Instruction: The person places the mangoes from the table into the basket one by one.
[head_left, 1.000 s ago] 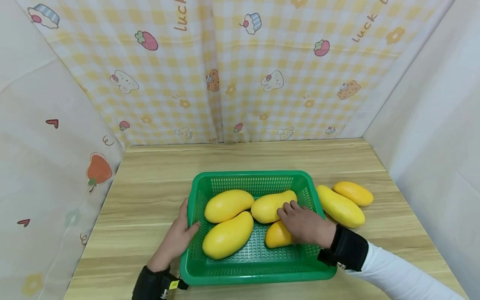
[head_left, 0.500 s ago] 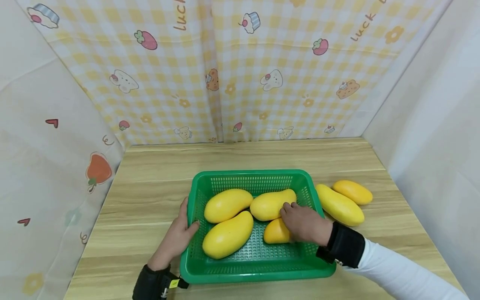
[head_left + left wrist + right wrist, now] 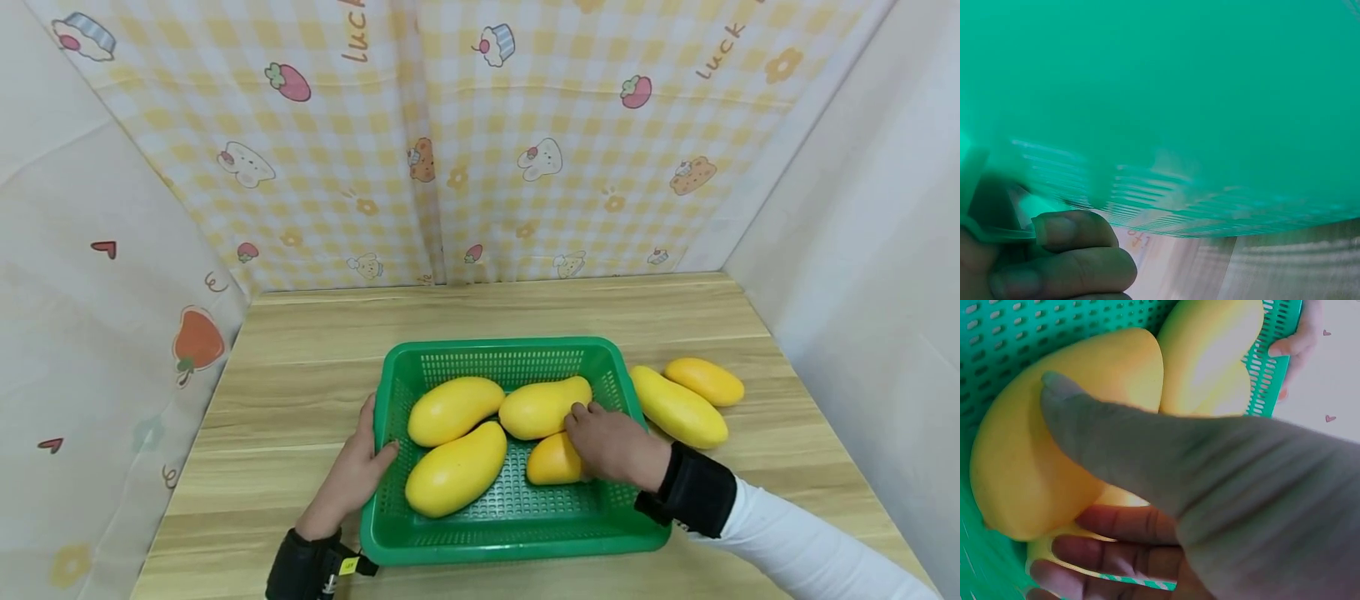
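Observation:
A green plastic basket holds several mangoes. My left hand grips its left rim, thumb over the inside and fingers under the edge; in the left wrist view, curled fingers show beside the green wall. Inside the basket, at the right, my right hand rests on a small orange-yellow mango. In the right wrist view my thumb lies across this mango, while the other fingers stretch loosely along its side with their tips showing. Another yellow mango lies just behind it. Two larger mangoes lie at the left.
Two more mangoes lie on the wooden table to the right of the basket: a long yellow one and a smaller orange one. A checked curtain closes off the back, with pale cloth at both sides.
The small orange mango has shifted slightly away from me beneath my right hand, which has then drawn a little to the right. My left hand stays on the rim.

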`<state>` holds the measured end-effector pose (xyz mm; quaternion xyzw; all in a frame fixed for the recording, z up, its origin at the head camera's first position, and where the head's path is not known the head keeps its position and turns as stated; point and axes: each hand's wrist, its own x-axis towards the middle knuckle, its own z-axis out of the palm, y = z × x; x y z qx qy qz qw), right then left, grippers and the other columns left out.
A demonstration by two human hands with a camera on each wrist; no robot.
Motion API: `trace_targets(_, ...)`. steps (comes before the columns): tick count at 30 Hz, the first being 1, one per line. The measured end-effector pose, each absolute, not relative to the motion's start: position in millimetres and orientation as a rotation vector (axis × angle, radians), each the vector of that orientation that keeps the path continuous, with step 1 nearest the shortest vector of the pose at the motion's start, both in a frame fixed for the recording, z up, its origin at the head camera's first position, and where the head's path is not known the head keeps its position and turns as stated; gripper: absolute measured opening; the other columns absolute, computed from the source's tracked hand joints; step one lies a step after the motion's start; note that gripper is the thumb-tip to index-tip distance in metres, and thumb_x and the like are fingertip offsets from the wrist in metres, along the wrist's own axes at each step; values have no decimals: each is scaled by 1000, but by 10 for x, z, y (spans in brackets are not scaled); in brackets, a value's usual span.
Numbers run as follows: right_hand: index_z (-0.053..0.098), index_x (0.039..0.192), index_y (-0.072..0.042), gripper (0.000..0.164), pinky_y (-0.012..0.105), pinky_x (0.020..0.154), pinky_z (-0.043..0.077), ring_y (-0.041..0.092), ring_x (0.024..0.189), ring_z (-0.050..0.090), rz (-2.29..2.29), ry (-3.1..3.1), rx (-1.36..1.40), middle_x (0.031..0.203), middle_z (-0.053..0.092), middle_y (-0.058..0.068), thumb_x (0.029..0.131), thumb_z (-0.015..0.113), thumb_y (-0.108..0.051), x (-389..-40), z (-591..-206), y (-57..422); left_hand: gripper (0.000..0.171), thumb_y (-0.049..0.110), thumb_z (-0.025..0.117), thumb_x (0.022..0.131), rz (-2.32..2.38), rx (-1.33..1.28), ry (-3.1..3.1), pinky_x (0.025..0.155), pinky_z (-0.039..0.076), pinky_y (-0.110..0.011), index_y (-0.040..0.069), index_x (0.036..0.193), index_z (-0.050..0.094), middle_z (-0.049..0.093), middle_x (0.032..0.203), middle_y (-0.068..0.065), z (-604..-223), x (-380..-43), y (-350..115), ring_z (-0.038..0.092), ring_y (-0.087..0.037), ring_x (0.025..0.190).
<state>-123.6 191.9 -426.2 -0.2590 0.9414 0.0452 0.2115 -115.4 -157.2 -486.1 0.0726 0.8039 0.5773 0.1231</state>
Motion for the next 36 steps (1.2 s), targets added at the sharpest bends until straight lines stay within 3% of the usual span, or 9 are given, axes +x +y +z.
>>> trace_targets(6,59,115,6,47,43,82,52,37,106,55,53,2714,-848,117,56,22,80,78,-21,-1215,-4038,2077,72,-7,43,94,1715,212,2310,55,56,-34,14,152,6,47,128,-32,-4856,-1159,-1570,67,-30,77)
trace_targets(12,62,109,-3,44,28,66,51,23,87,57,-66,2906,-882,103,57,10,77,80,-27,-1215,-3899,2348,71,-7,44,94,1709,227,2318,57,56,-33,13,152,7,47,129,-33,-4840,-1153,-1583,66,-31,80)
trace_targets(22,63,104,1,36,25,56,47,15,69,51,-213,2996,-708,88,53,6,83,76,-24,-1230,-3875,2633,71,-7,44,95,1730,260,2297,57,56,-33,12,152,5,46,130,-34,-4840,-1170,-1601,66,-31,78)
trace_targets(28,59,108,6,38,39,60,52,31,80,59,-217,3014,-484,97,57,17,84,74,-20,-1248,-3889,2845,72,-8,44,94,1753,257,2268,57,56,-34,13,151,6,47,129,-34,-4852,-1168,-1589,66,-33,80)
trace_targets(36,53,120,11,53,51,74,51,45,98,55,-241,2983,-324,113,54,30,83,75,-21,-1238,-4098,3067,71,-8,43,94,1752,263,2281,57,56,-33,14,152,7,46,129,-34,-4867,-1156,-1583,66,-33,80)
